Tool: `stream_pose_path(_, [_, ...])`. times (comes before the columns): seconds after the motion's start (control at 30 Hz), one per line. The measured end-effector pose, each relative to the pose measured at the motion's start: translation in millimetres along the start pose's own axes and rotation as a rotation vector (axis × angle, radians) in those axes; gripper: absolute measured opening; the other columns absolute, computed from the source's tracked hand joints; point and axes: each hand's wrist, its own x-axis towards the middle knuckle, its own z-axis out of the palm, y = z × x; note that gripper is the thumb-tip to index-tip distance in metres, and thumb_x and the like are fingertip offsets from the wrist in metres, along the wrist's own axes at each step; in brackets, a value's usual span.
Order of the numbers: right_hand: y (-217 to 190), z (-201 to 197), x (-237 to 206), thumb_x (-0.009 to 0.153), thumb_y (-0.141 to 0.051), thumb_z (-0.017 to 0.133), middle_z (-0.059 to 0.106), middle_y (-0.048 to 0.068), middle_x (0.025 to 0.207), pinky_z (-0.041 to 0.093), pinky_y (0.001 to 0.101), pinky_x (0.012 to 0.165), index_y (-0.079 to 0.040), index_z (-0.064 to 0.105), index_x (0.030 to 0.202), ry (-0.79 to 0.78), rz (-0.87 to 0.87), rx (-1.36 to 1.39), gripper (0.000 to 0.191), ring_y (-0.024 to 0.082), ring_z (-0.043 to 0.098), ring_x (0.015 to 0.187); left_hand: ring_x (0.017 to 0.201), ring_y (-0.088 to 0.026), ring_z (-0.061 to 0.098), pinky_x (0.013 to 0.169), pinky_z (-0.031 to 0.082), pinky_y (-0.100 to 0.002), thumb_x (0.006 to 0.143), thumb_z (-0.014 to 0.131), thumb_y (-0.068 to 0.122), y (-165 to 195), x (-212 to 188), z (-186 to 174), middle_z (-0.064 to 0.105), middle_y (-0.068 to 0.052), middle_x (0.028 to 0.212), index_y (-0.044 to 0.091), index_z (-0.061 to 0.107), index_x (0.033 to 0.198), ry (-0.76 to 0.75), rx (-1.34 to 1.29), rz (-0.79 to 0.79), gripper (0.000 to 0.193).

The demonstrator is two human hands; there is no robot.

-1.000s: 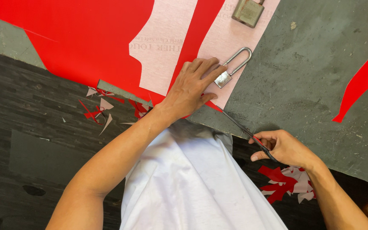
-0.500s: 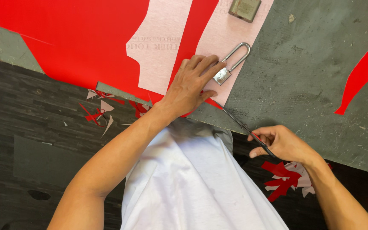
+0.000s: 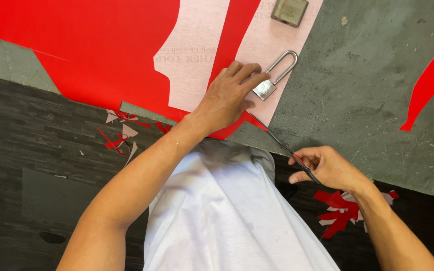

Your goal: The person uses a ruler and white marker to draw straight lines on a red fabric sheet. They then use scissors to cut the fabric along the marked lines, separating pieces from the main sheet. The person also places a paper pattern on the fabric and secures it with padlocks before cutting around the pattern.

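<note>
Left hand [image 3: 227, 100] flat on red sheet [image 3: 91, 50] (beside padlock [image 3: 273, 78]); right hand [image 3: 327, 168] gripping scissors [image 3: 282, 145].

You are standing at a cutting bench in a workshop, the kind where sheet material is cut to a pattern. A worn, stained grey work surface [image 3: 367, 95] carries a large red sheet [image 3: 91, 45] with a pale pink paper pattern [image 3: 197, 60] laid on it, weighted by two metal padlocks [image 3: 273, 80] [image 3: 289, 10]. Red and pale offcuts [image 3: 119, 135] lie scattered on the dark plank floor [image 3: 26, 150] below the bench edge.
</note>
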Motion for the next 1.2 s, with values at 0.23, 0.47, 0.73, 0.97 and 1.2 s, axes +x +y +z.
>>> stream_pose_path(0.23, [-11,14,-2,0.064,-0.023,0.095,0.037,-0.006,0.057,0.029,0.0286,0.052,-0.002,0.077,0.093,0.058,0.043,0.033,0.040,0.009,0.035,0.055,0.117,-0.027,0.055,0.099,0.050,-0.039,0.078,0.077,-0.007,-7,4,-5,0.058,-0.003,0.132,0.013,0.062,0.133,-0.027,-0.034,0.013,0.061])
stream_pose_path(0.47, [-16,21,3,0.062,-0.024,0.095,0.036,-0.007,0.058,0.031,0.0284,0.051,-0.004,0.077,0.097,0.094,0.056,0.042,0.044,0.008,0.035,0.055,0.118,-0.028,0.055,0.102,0.050,-0.040,0.075,0.076,-0.007,-12,6,-7,0.057,-0.004,0.132,0.013,0.061,0.135,-0.066,-0.050,0.041,0.065])
stream_pose_path(0.73, [-17,28,1,0.063,-0.024,0.096,0.037,-0.007,0.058,0.030,0.0281,0.051,-0.002,0.078,0.094,0.107,0.037,0.070,0.042,0.008,0.036,0.056,0.118,-0.029,0.054,0.103,0.050,-0.040,0.073,0.077,-0.009,-15,8,-13,0.056,-0.006,0.133,0.011,0.060,0.136,-0.096,-0.078,0.063,0.068])
stream_pose_path(0.97, [-20,43,3,0.066,-0.023,0.093,0.039,-0.007,0.059,0.030,0.0274,0.051,-0.002,0.078,0.099,0.141,0.027,0.156,0.042,0.007,0.037,0.056,0.118,-0.029,0.054,0.103,0.050,-0.039,0.073,0.075,-0.011,-16,8,-14,0.057,-0.005,0.133,0.012,0.060,0.138,-0.121,-0.082,0.056,0.070])
stream_pose_path(1.2, [-26,50,2,0.064,-0.023,0.095,0.041,-0.007,0.059,0.030,0.0268,0.051,-0.002,0.078,0.098,0.176,0.027,0.150,0.043,0.007,0.038,0.056,0.117,-0.029,0.054,0.102,0.050,-0.039,0.073,0.071,-0.014,-19,8,-16,0.057,-0.006,0.133,0.011,0.061,0.137,-0.118,-0.107,0.069,0.070])
